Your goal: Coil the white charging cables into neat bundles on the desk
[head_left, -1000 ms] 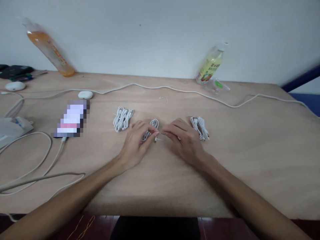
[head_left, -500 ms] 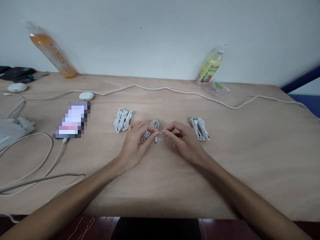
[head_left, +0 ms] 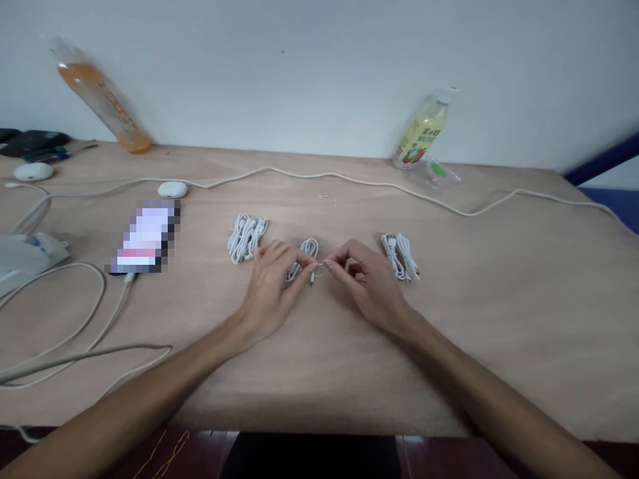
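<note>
The person's left hand (head_left: 272, 276) and right hand (head_left: 367, 274), fingers pinched close, hold a thin strip (head_left: 321, 265) just right of the middle white cable bundle (head_left: 310, 246), and something so small could slip out if either pinch goes loose.

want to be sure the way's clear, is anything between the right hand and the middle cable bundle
Yes, partly: the left hand crosses in front of the middle cable bundle, and a thin strand spans the gap to the right hand. Between the right hand and the bundle's upper loop, only table shows.
</note>
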Available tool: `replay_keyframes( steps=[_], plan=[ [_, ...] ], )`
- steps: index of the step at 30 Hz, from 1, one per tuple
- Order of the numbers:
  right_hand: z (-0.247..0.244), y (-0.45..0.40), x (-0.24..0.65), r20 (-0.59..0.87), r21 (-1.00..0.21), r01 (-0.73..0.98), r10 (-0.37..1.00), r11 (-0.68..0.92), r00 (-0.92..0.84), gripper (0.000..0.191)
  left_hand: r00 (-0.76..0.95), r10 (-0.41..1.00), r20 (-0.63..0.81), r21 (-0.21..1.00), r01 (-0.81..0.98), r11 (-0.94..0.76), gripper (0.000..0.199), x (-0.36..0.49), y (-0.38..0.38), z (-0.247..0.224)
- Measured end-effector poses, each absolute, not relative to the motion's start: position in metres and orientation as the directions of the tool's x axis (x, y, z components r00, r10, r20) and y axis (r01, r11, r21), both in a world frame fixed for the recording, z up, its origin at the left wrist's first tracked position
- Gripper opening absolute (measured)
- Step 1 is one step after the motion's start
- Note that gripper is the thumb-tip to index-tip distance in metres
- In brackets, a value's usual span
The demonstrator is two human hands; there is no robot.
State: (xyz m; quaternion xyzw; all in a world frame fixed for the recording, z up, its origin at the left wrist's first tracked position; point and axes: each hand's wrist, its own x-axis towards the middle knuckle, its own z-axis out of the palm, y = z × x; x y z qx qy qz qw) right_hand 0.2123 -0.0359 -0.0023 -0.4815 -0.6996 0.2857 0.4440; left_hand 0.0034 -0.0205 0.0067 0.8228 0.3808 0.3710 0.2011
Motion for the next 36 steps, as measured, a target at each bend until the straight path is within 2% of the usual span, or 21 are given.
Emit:
replay_keyframes(
  steps=[6, 11, 22, 28, 36],
  plan=[
    [0.0013, -0.0382, 0.2122, 0.196, -0.945, 0.238, 0.971, 0.225, -0.138, 0.013, 0.415, 0.739, 0.531, 0.557, 0.486, -0.673, 0.014, 0.0028, -0.0211, 0.0061],
    [0.0026, -0.0383, 0.2122, 0.262, -0.934, 0.216, 0.957, 0.284, -0.125, 0.010, 0.397, 0.709, 0.582, 0.529, 0.477, -0.701, 0.011, 0.0034, -0.0205, 0.0036],
    [0.0028, -0.0393, 0.2135, 0.449, -0.825, 0.322, 0.885, 0.464, -0.126, 0.009, 0.335, 0.717, 0.612, 0.575, 0.435, -0.693, 0.008, 0.0030, -0.0201, 0.0005],
    [0.0036, -0.0391, 0.2145, 0.559, -0.704, 0.405, 0.806, 0.584, -0.192, 0.009, 0.328, 0.706, 0.627, 0.584, 0.402, -0.705, 0.010, 0.0040, -0.0189, 0.0026],
    [0.0050, -0.0405, 0.2153, 0.607, -0.609, 0.461, 0.753, 0.645, -0.253, 0.011, 0.342, 0.719, 0.605, 0.614, 0.376, -0.694, 0.015, 0.0028, -0.0188, 0.0031]
  ],
)
